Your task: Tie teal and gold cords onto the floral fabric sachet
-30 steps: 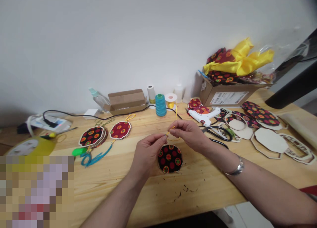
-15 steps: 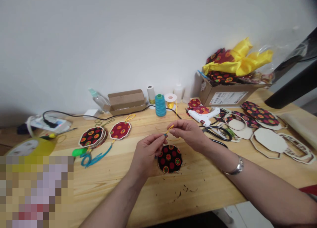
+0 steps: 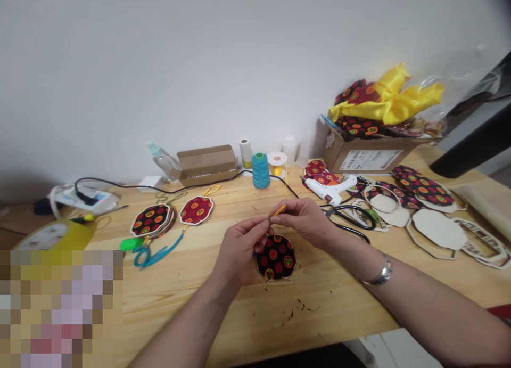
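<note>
My left hand (image 3: 244, 246) pinches the lower end of a yellow cord (image 3: 281, 210), just above a black patterned disc (image 3: 276, 257) with red and orange flowers. From the right, my right hand (image 3: 300, 219) pinches the same cord, its fingertips touching those of the left. The disc lies on the wooden table, its left edge partly behind my left fingers. A bit of teal shows under the left fingers. Behind the hands stand a teal thread cone (image 3: 261, 171) and a white spool of yellow cord (image 3: 277, 163).
Black-handled scissors (image 3: 369, 217) and a white glue gun (image 3: 329, 189) lie right of my hands, near pale cut-out shapes (image 3: 438, 228). A cardboard box (image 3: 369, 156) of fabric stands behind. At left are a red ornament (image 3: 196, 210) and stacked black ones (image 3: 150, 220).
My fingertips have come together, and less of the cord shows between them. The whole view has shifted slightly.
</note>
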{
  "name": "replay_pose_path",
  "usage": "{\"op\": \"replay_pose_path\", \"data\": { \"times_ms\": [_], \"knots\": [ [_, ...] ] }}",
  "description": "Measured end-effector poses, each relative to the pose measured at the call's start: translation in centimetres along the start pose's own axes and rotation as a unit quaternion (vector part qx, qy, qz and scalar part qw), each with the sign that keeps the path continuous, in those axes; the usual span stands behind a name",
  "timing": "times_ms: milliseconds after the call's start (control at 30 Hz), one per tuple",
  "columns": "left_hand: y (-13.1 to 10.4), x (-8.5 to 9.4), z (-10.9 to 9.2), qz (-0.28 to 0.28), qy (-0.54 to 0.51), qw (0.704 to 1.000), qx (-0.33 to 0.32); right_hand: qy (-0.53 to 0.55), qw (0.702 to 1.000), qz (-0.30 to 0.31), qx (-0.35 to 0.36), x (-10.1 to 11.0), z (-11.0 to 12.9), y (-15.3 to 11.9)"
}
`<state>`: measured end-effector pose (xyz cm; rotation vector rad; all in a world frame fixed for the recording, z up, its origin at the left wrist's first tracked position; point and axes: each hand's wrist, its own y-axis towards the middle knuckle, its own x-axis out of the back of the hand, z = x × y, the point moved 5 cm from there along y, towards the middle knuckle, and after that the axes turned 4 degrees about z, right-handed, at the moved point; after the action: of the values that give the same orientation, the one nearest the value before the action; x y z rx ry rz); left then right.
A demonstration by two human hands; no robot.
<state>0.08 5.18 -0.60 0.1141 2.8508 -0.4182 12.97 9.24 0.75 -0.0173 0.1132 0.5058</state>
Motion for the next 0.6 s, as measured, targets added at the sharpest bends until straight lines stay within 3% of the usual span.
{"op": "replay_pose_path", "data": {
  "times_ms": [133,333,600],
  "knots": [
    [0.0,-0.2,0.1,0.018,0.011,1.0,0.003,-0.019,1.0,-0.013,-0.001,0.2,0.3,0.0],
    [-0.1,0.0,0.1,0.007,0.029,1.0,0.004,-0.022,0.998,-0.059,-0.015,1.1,0.6,0.1],
    [0.1,0.2,-0.2,0.002,0.02,1.0,0.016,-0.036,0.997,-0.071,0.002,1.6,1.7,0.0]
  ]
}}
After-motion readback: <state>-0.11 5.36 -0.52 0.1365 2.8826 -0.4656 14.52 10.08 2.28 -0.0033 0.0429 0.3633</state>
